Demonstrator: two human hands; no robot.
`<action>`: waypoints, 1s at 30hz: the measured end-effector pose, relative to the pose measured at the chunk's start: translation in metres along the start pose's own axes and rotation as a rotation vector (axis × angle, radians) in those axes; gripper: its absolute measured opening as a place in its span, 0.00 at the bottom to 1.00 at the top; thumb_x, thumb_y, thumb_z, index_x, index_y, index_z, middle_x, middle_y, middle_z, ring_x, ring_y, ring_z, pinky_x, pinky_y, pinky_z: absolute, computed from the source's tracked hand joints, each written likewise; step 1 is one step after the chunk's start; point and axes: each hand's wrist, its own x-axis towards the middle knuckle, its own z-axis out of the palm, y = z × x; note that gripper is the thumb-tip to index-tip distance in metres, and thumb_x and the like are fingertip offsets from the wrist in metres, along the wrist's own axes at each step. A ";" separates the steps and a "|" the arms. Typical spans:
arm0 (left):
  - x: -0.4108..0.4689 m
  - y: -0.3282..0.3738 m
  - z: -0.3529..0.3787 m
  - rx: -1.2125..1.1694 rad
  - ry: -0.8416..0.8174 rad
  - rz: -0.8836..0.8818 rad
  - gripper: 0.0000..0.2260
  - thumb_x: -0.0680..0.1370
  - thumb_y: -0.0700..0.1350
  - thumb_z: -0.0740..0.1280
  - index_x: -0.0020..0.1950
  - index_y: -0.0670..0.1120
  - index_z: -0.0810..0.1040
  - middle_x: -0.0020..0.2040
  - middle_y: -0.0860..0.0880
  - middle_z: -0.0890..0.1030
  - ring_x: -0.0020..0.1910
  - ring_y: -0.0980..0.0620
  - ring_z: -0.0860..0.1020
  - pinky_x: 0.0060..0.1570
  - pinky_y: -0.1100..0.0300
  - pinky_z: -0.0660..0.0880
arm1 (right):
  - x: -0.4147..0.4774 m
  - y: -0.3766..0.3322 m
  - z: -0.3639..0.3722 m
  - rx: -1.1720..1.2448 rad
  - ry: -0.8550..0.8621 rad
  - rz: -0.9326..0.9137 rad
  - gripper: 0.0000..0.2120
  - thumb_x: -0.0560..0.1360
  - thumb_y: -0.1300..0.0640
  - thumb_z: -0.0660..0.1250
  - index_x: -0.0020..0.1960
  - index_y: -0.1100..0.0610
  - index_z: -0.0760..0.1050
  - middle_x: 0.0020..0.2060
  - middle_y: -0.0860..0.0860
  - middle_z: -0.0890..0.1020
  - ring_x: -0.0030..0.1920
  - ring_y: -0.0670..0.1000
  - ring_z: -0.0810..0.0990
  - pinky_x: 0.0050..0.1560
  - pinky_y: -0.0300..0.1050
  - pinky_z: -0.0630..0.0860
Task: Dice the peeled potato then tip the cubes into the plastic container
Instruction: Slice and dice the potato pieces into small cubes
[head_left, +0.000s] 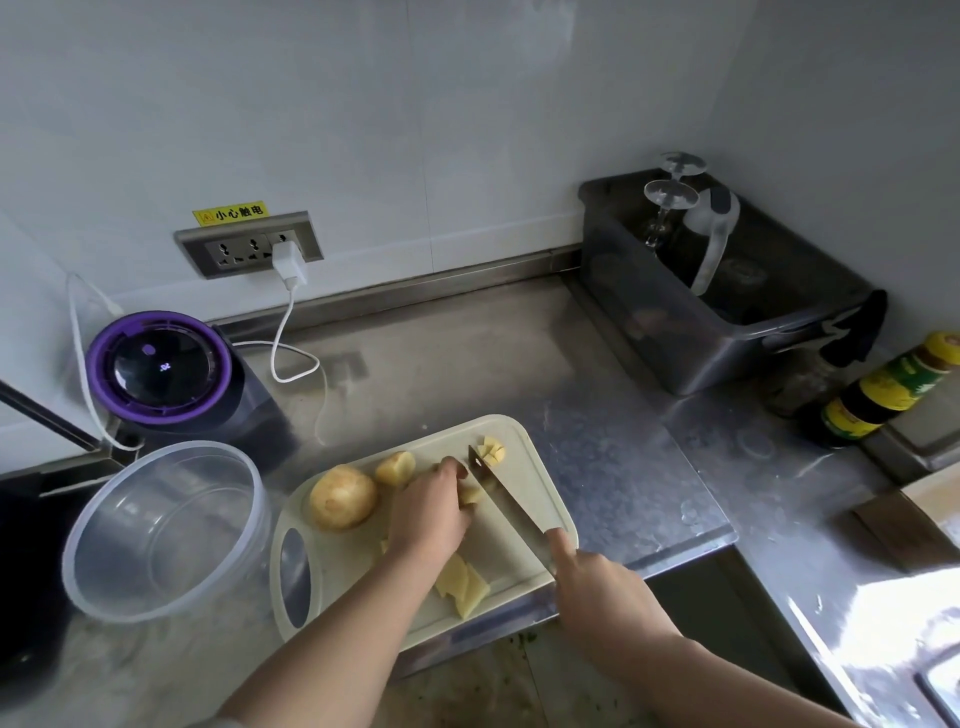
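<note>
Pressing a pale yellow potato piece (470, 493) onto the cream plastic cutting board (540, 467), the left hand (431, 514) has its fingers curled over it. Right hand (597, 587) is wrapped round the handle of a steel kitchen knife (504, 493), forefinger laid along the spine. Blade runs just beside the left fingertips, tip near a small heap of cut cubes (493, 449) at the board's far edge. Flat potato slices (462, 584) lie by the left wrist. Whole peeled potato (343, 496) and a smaller rounded chunk (396, 467) sit left of that hand. Clear round plastic container (166, 519) stands on the steel desk (467, 364), just beside the board's left end. Purple-rimmed appliance (158, 366) stands behind it.
</note>
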 end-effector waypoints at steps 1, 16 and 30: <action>-0.001 -0.001 0.000 0.010 0.007 0.004 0.13 0.76 0.49 0.66 0.59 0.50 0.73 0.55 0.51 0.81 0.54 0.50 0.80 0.51 0.58 0.74 | -0.001 -0.001 0.000 -0.008 -0.001 -0.009 0.19 0.76 0.68 0.55 0.63 0.53 0.59 0.38 0.51 0.73 0.35 0.54 0.75 0.38 0.47 0.71; -0.001 -0.002 0.000 0.061 0.017 -0.031 0.07 0.77 0.49 0.64 0.53 0.49 0.77 0.54 0.50 0.80 0.54 0.47 0.79 0.52 0.57 0.72 | 0.001 -0.009 0.007 -0.022 -0.012 -0.046 0.21 0.75 0.69 0.58 0.64 0.54 0.60 0.32 0.48 0.68 0.32 0.49 0.71 0.31 0.42 0.68; 0.007 -0.001 0.000 -0.016 -0.010 -0.079 0.08 0.76 0.47 0.64 0.54 0.51 0.78 0.52 0.50 0.81 0.52 0.48 0.80 0.45 0.59 0.74 | -0.001 -0.001 0.001 -0.048 0.011 -0.049 0.15 0.75 0.69 0.53 0.53 0.52 0.55 0.35 0.50 0.69 0.34 0.55 0.70 0.38 0.46 0.67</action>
